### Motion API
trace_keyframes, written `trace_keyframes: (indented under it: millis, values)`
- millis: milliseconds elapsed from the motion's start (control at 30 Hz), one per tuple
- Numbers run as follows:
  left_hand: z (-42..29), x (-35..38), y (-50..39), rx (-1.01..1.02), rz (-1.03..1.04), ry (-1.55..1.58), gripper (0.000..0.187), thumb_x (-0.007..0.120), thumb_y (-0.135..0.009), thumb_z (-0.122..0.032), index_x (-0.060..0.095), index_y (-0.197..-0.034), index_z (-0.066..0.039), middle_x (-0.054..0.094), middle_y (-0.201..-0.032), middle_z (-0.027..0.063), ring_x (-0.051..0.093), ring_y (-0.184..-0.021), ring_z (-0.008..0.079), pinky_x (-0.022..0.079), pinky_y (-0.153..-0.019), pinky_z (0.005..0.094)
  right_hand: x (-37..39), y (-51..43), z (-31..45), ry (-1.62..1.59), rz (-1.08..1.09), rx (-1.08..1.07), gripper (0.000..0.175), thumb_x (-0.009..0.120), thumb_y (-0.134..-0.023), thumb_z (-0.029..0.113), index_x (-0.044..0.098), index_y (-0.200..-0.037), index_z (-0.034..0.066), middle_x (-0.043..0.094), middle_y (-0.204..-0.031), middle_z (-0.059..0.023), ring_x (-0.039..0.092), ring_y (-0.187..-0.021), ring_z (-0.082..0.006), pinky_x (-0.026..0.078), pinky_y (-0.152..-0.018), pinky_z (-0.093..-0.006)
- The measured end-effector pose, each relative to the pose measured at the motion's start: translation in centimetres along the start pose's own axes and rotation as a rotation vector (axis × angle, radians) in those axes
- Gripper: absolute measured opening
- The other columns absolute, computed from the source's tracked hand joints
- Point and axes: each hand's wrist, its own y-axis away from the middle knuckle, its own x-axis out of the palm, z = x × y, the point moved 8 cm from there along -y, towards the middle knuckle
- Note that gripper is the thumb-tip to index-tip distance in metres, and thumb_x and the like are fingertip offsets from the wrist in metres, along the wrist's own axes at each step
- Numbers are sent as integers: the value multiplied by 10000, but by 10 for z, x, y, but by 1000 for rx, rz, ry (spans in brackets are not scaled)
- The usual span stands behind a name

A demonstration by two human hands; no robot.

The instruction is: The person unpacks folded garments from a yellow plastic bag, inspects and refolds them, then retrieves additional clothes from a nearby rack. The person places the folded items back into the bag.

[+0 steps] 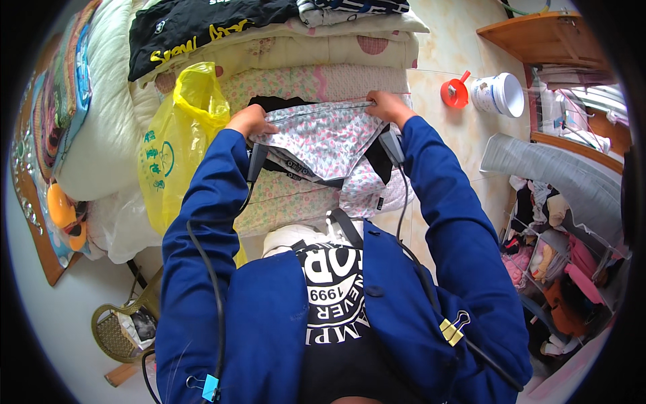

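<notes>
A pair of light briefs (328, 136) with a pink and grey print is stretched by its waistband between my two hands. My left hand (252, 121) pinches the waistband at the left end. At the other end, my right hand (389, 107) grips the corner between thumb and fingers. Beneath lie dark garments (280, 102) and more cloth of a similar print (364, 188) with a small black label. All of it rests on a floral quilt (282, 202). Just left of my left hand stands a yellow plastic bag (174, 161) with green writing.
Folded quilts (323, 53) lie at the back, topped by a black T-shirt (212, 30). A white quilt (96, 111) is bundled at left. Right, a red ladle (454, 94) and white bucket (497, 95) sit on the floor, near a clothes rack (550, 242). Cables run along both sleeves.
</notes>
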Motion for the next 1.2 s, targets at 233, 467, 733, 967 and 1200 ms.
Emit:
trace_keyframes:
  millis: [233, 467, 733, 967, 1200]
  values:
    - [-9, -29, 34, 96, -746, -462, 151, 606, -697, -157, 628, -835, -99, 614, -792, 109, 595, -790, 289, 451, -650, 397, -48, 55, -5, 267, -723, 114, 218, 640, -715, 178, 561, -888, 72, 587, -797, -121, 552, -800, -323, 428, -695, -460]
    - [-49, 15, 109, 551, -871, 293, 98, 607, -748, -42, 585, -834, -84, 595, -781, 68, 577, -613, 202, 457, -555, 302, 63, 154, -2, -112, -139, 285, 322, 692, -673, 339, 572, -655, 40, 602, -723, -137, 571, -676, -320, 454, -622, -400]
    - [-105, 147, 115, 589, -110, 405, 454, 750, -678, -207, 588, -1061, -27, 603, -1025, 124, 577, -935, 209, 453, -821, 302, 77, 201, 34, -919, -27, 252, 160, 651, -772, 171, 583, -805, 29, 545, -753, 12, 491, -745, -43, 426, -637, -231]
    - [-154, 183, 132, 776, 456, 649, 478, 791, -661, -169, 596, -1066, -5, 622, -1029, 59, 548, -951, 123, 428, -866, 294, -1, 225, 71, -1632, -367, 122, 159, 523, -873, 130, 542, -984, 18, 592, -885, -25, 552, -800, -93, 439, -749, -228]
    - [-148, 154, 160, 869, 578, 550, 431, 726, -741, -161, 570, -1111, -2, 620, -1034, 65, 549, -949, 115, 433, -859, 288, -64, 239, 82, -1656, -390, -23, 260, 475, -850, 56, 514, -1089, -40, 613, -973, -102, 601, -884, -161, 469, -824, -275]
